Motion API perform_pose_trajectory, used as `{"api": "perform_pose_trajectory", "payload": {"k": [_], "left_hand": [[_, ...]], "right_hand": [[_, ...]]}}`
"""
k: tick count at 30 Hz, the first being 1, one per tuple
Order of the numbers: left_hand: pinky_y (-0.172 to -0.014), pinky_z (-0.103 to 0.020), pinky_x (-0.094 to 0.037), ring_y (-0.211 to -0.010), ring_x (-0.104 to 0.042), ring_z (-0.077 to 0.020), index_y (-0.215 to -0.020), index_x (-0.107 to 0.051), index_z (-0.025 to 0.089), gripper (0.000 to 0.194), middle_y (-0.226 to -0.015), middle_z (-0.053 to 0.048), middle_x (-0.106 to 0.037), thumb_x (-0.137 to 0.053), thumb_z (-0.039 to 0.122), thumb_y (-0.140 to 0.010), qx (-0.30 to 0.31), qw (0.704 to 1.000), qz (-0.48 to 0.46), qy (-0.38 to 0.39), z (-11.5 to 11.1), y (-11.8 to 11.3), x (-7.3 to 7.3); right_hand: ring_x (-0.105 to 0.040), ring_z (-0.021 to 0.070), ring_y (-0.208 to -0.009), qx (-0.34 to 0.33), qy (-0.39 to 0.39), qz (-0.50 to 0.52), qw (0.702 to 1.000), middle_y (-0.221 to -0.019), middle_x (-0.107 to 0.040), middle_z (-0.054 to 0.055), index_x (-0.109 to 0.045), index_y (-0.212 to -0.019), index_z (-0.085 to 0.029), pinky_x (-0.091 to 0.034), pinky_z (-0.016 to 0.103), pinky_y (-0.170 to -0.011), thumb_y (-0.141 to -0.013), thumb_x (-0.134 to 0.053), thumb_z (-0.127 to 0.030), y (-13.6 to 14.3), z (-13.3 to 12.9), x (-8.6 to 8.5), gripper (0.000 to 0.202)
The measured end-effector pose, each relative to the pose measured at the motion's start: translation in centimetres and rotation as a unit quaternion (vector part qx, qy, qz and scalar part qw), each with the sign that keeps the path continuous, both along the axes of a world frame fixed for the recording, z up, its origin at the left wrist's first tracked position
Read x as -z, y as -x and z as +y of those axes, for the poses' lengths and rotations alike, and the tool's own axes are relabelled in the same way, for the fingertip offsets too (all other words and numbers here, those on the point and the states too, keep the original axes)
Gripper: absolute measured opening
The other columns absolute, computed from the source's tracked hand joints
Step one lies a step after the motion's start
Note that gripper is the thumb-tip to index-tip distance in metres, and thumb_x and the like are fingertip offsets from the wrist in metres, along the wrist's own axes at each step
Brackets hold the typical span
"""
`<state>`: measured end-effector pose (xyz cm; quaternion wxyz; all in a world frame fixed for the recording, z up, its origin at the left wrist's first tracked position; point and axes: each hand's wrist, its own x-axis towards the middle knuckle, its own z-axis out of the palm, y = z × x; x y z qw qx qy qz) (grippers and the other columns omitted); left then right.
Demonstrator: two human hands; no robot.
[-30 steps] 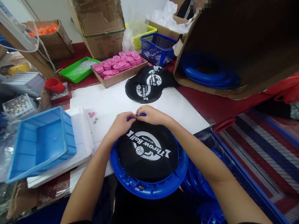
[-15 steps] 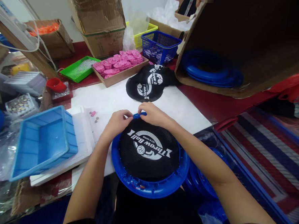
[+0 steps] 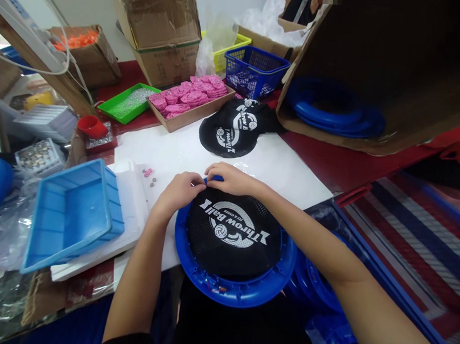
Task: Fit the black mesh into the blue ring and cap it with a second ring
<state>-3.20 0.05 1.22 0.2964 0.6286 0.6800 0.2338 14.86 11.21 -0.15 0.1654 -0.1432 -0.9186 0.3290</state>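
Note:
A blue plastic ring (image 3: 242, 293) lies at the near edge of the table, above my lap. Black mesh fabric (image 3: 228, 260) printed with white "Throw Ball" lettering spans its middle. My left hand (image 3: 180, 192) is closed in a pinch at the far rim, where the mesh edge meets the ring. Right beside it, my right hand (image 3: 229, 180) pinches the same stretch of edge, thumb and fingertips together. Fingertips hide the exact spot being gripped. Small wires and a tiny part (image 3: 217, 285) sit in the ring's near side.
More printed mesh pieces (image 3: 230, 133) lie beyond the ring. A carton of pink discs (image 3: 191, 99), a green tray (image 3: 128, 103) and a blue basket (image 3: 255, 72) stand behind. At left is a light-blue bin (image 3: 71, 219). A large cardboard box (image 3: 333, 139) holding blue rings tilts at right.
My right hand has shifted slightly left along the far rim, closer to my left hand. The whole view has moved a little, so things appear slightly further right.

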Motion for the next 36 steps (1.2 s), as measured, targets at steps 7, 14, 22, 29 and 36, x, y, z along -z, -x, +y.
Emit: {"api": "perform_pose_trajectory", "payload": {"k": [7, 14, 22, 29, 36], "left_hand": [[-0.074, -0.032, -0.053, -0.079, -0.071, -0.0207, -0.087, -0.077, 0.022, 0.014, -0.085, -0.003, -0.078, -0.07, 0.031, -0.08, 0.015, 1.0, -0.012, 0.022, -0.1, 0.7, -0.1], [-0.068, -0.03, -0.05, -0.074, -0.069, -0.0197, -0.08, -0.076, 0.021, 0.014, -0.079, -0.003, -0.077, -0.063, 0.027, -0.082, -0.01, 0.999, 0.016, 0.03, 0.1, 0.2, 0.0], [-0.07, -0.033, -0.047, -0.074, -0.067, -0.0232, -0.076, -0.072, 0.021, 0.011, -0.077, -0.004, -0.073, -0.062, 0.022, -0.08, -0.057, 0.995, 0.079, 0.015, 0.0, -1.1, 0.0], [-0.075, -0.033, -0.049, -0.082, -0.069, -0.023, -0.081, -0.073, 0.022, 0.009, -0.086, -0.004, -0.076, -0.065, 0.02, -0.083, -0.041, 0.996, 0.073, 0.008, 0.0, -0.6, -0.2], [-0.084, -0.036, -0.051, -0.086, -0.069, -0.0224, -0.087, -0.074, 0.02, 0.01, -0.093, -0.004, -0.078, -0.065, 0.02, -0.087, -0.017, 0.998, 0.053, -0.01, -0.2, -0.2, -1.2]], "right_hand": [[-0.064, 0.0216, -0.1, 0.036, 0.004, 0.016, 0.999, -0.103, -0.074, 0.008, -0.067, -0.088, -0.019, -0.047, 0.038, -0.097, -0.093, -0.063, -0.017, -0.1, -0.2, 0.9, 0.007], [-0.063, 0.0219, -0.098, 0.048, -0.014, 0.012, 0.999, -0.099, -0.072, 0.007, -0.068, -0.086, -0.019, -0.045, 0.039, -0.097, -0.092, -0.067, -0.017, 0.3, -0.7, 1.2, 0.006], [-0.062, 0.0221, -0.094, 0.078, -0.022, 0.009, 0.997, -0.097, -0.072, 0.008, -0.068, -0.081, -0.018, -0.047, 0.04, -0.095, -0.089, -0.065, -0.012, 0.6, -0.9, 1.4, 0.011], [-0.065, 0.0215, -0.095, 0.072, -0.015, 0.001, 0.997, -0.098, -0.073, 0.008, -0.071, -0.083, -0.018, -0.05, 0.038, -0.094, -0.091, -0.065, -0.015, 0.4, -0.4, 1.1, 0.01], [-0.066, 0.0251, -0.105, 0.06, -0.029, -0.015, 0.998, -0.105, -0.074, 0.009, -0.073, -0.09, -0.019, -0.049, 0.046, -0.103, -0.094, -0.062, -0.021, -2.8, 1.4, -0.5, 0.012]]}}
